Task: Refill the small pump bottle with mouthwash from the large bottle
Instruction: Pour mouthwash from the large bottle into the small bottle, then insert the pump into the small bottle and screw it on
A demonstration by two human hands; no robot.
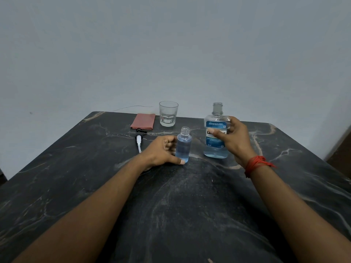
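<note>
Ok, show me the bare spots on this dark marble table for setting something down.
Free: the broad near tabletop between the forearms, the left side beyond the white pump head, and the right edge past the large clear mouthwash bottle. Crowded: the far middle, around the pink folded cloth, clear drinking glass and small clear bottle.

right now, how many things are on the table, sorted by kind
bottles: 2, the small bottle and the large bottle, both open
glass: 1, the glass
pump: 1, the pump lying flat
cloth: 1, the red cloth
total: 5
</note>
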